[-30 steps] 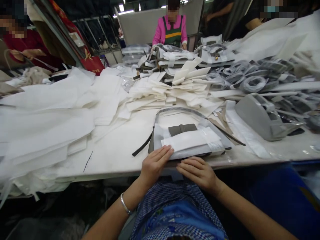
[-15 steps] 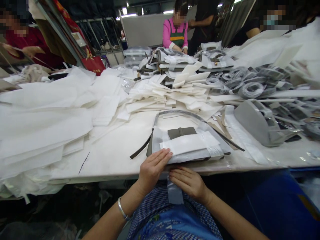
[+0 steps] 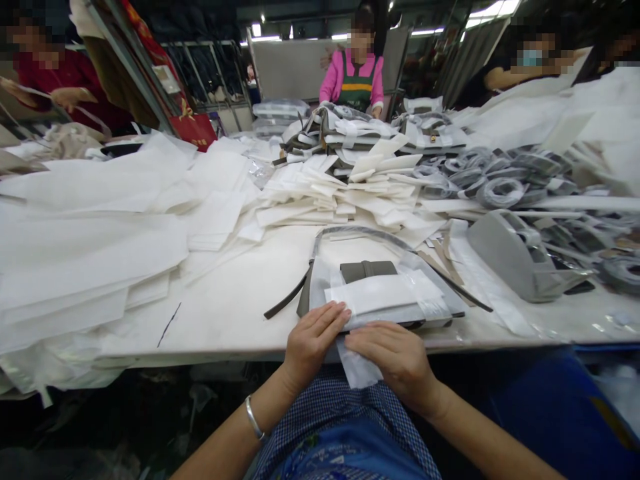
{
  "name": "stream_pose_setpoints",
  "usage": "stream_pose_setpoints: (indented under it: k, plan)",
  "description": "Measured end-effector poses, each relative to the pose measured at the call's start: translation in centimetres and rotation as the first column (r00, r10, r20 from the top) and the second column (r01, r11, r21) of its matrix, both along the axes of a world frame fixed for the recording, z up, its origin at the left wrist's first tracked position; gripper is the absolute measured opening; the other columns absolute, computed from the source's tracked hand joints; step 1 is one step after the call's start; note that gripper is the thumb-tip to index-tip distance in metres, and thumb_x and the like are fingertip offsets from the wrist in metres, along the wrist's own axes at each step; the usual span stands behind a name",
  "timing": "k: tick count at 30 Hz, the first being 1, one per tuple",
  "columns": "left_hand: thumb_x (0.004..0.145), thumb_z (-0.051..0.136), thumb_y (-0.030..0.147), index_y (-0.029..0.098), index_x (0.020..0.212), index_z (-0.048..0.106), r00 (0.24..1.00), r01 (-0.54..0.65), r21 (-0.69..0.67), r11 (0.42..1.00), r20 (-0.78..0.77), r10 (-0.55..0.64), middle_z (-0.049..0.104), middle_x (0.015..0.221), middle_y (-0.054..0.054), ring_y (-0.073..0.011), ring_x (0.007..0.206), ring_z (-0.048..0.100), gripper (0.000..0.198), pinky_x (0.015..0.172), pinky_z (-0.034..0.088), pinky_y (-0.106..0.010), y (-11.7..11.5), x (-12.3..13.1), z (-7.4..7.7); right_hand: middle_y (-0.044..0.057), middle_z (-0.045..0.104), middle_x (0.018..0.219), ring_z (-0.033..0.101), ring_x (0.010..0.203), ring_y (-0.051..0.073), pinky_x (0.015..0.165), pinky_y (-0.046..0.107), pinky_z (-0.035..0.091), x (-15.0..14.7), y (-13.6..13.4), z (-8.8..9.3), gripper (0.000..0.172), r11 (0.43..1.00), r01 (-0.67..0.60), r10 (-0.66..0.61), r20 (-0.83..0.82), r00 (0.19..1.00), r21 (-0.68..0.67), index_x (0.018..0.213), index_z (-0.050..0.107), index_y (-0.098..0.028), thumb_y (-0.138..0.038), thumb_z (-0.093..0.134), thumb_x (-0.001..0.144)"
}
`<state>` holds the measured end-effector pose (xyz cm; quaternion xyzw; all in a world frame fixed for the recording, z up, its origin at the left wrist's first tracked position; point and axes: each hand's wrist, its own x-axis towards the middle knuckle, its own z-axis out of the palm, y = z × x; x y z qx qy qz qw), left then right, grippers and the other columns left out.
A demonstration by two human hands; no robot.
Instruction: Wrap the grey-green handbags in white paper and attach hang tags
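Note:
A grey handbag (image 3: 367,270) lies flat at the near edge of the white table (image 3: 240,303), partly wrapped in white paper and clear film (image 3: 385,293). My left hand (image 3: 313,340) rests flat on the bag's near left corner, fingers stretched out. My right hand (image 3: 397,357) presses on a white paper strip (image 3: 357,367) that hangs from the bag over the table edge. A curved handle (image 3: 350,232) wrapped in film arcs behind the bag, and a dark strap (image 3: 287,300) trails to its left.
Large white sheets (image 3: 90,247) cover the left of the table. Folded white pieces (image 3: 340,190) are heaped in the middle, wrapped straps (image 3: 500,190) and another grey bag (image 3: 520,257) lie at right. Other people (image 3: 356,73) work at the far side and at left.
My right hand has come up from below the table edge onto the hanging paper strip at the bag's near side. My left hand has stayed on the bag's corner.

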<state>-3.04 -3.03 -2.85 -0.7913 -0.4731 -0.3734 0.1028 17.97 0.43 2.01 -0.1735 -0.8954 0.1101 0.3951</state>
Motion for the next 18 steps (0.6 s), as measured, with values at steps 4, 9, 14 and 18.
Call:
stream_pose_setpoints:
  k: [4, 9, 14, 18]
  plan:
    - [0.099, 0.052, 0.016, 0.020, 0.130, 0.062, 0.998, -0.054, 0.049, 0.997, 0.031, 0.052, 0.068, 0.118, -0.011, -0.0227, 0.114, 0.064, 0.033, 0.094, 0.058, -0.039, 0.0, 0.3, 0.1, 0.000, 0.077, 0.095, 0.068, 0.095, 0.020, 0.086, 0.037, 0.046, -1.1, 2.8, 2.7, 0.021, 0.997, 0.058, -0.053, 0.100, 0.994, -0.041, 0.104, 0.072, -0.023, -0.014, 0.057, 0.093]
    - [0.100, 0.049, 0.016, 0.016, 0.117, 0.065, 0.991, -0.082, 0.020, 0.996, 0.112, 0.079, 0.069, 0.105, -0.009, -0.0193, 0.098, 0.066, 0.024, 0.087, 0.059, -0.033, 0.3, 0.5, 0.6, 0.000, 0.072, 0.080, 0.063, 0.089, 0.020, 0.083, 0.034, 0.046, -2.7, 5.7, 3.0, 0.014, 0.934, 0.238, -0.175, 0.237, 0.955, -0.267, 0.083, 0.076, -0.027, -0.014, 0.074, 0.081]
    - [0.102, 0.044, 0.021, 0.013, 0.121, 0.060, 0.984, -0.081, 0.026, 0.996, 0.158, 0.076, 0.070, 0.104, -0.011, -0.0192, 0.097, 0.067, 0.026, 0.087, 0.059, -0.031, 0.4, 0.2, 0.4, 0.001, 0.069, 0.081, 0.061, 0.087, 0.020, 0.073, 0.029, 0.044, -3.5, 7.5, 3.3, 0.010, 0.871, 0.324, -0.152, 0.425, 0.892, -0.370, 0.076, 0.073, -0.024, -0.027, 0.082, 0.076]
    - [0.101, 0.045, 0.017, 0.013, 0.120, 0.060, 0.986, -0.056, 0.027, 0.998, 0.156, 0.051, 0.071, 0.106, -0.010, -0.0191, 0.099, 0.067, 0.025, 0.090, 0.058, -0.031, 0.3, 0.0, 0.5, -0.001, 0.068, 0.079, 0.060, 0.075, 0.017, 0.063, 0.027, 0.038, -4.3, 9.0, 3.8, 0.018, 0.856, 0.400, -0.156, 0.574, 0.804, -0.328, 0.081, 0.067, -0.022, -0.033, 0.080, 0.078]
